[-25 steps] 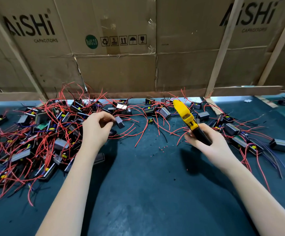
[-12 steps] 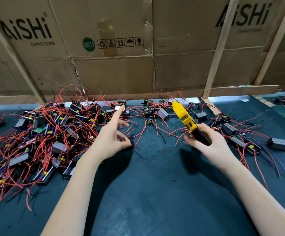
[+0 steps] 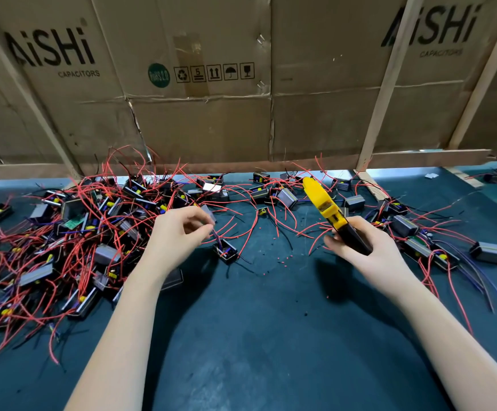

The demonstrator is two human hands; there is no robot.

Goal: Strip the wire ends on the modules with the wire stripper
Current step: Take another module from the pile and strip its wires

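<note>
My left hand [image 3: 179, 232] pinches the wires of a small black module [image 3: 226, 251], which hangs just below my fingertips, close above the dark green mat [image 3: 256, 336]. My right hand [image 3: 369, 250] grips the black handles of the yellow wire stripper [image 3: 323, 203], whose head points up and away to the left. A big tangled pile of modules with red wires [image 3: 72, 241] lies left of my left hand. A smaller group of modules [image 3: 419, 241] lies right of my right hand.
Cardboard boxes [image 3: 199, 84] and wooden slats [image 3: 389, 84] wall off the back of the table. More modules [image 3: 286, 197] lie along the back edge. Tiny red bits of insulation [image 3: 283, 259] dot the mat between my hands.
My left hand reached into the pile, opened, then drew back toward the middle pinching one module's wires. My right hand has stayed in place with the stripper.
</note>
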